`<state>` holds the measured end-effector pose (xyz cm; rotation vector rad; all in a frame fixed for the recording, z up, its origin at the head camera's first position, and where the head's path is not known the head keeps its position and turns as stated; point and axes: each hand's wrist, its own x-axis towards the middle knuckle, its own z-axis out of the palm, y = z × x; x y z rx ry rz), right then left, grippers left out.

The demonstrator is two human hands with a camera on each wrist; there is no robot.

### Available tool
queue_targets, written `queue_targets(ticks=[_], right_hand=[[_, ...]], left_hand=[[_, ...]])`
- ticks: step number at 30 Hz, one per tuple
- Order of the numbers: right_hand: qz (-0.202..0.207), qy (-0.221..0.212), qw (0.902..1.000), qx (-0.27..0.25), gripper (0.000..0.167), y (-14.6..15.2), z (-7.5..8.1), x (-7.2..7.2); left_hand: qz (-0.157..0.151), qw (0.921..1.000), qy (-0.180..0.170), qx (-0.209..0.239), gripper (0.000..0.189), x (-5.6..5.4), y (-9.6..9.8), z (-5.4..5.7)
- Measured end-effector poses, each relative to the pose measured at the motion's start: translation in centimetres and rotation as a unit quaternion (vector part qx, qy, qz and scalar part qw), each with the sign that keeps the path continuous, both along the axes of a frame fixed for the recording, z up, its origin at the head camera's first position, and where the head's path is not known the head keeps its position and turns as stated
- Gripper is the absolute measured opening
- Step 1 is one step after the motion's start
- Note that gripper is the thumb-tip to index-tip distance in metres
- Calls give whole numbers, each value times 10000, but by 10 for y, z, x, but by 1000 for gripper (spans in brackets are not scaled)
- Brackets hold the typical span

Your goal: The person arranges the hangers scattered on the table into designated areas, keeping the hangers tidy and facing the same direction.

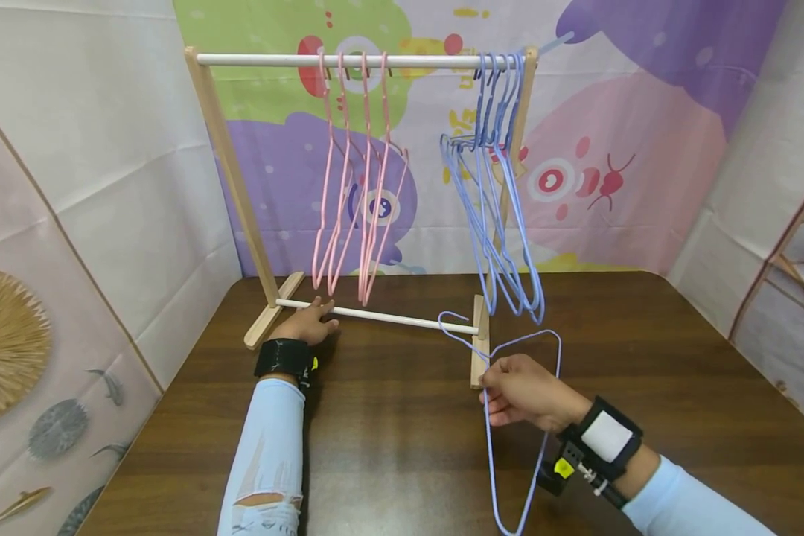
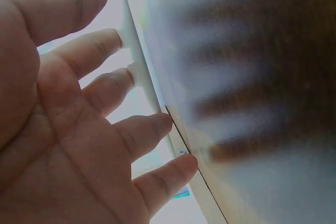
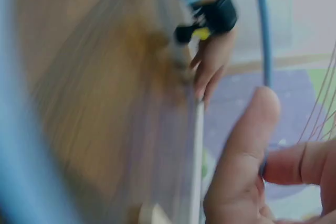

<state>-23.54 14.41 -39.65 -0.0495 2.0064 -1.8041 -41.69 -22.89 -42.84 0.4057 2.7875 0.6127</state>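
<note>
My right hand [image 1: 525,391] pinches the side wire of a light-blue clothes hanger [image 1: 488,439] between thumb and fingers. That hanger is held over the table, in front of the right end of a small clothes rack. In the right wrist view the thumb presses the hanger's blue wire [image 3: 264,35] against a finger. My left hand [image 1: 304,321] is at the left end of the rack's lower white rod [image 1: 388,318], its fingers extended and spread. The left wrist view shows its palm and fingers [image 2: 89,51], with nothing gripped.
From the rack's upper white rod [image 1: 429,62], several pink hangers [image 1: 324,195] hang left of centre. Several blue hangers [image 1: 482,201] crowd against the right wooden post. Wooden feet [image 1: 261,324] stand on the brown table [image 1: 388,417]. A printed cloth [image 1: 596,246] hangs behind.
</note>
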Motion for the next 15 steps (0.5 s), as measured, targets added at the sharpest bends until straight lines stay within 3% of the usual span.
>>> queue_targets(ticks=[10,15], right_hand=[[-342,-163,9957,-844,14,-25,25,2],[-280,-32,9938,-1072,11,-38,38,5]], left_hand=[[46,10000,-59,58,61,0,-3,-1],[21,10000,-30,52,61,-1,-2,-1]])
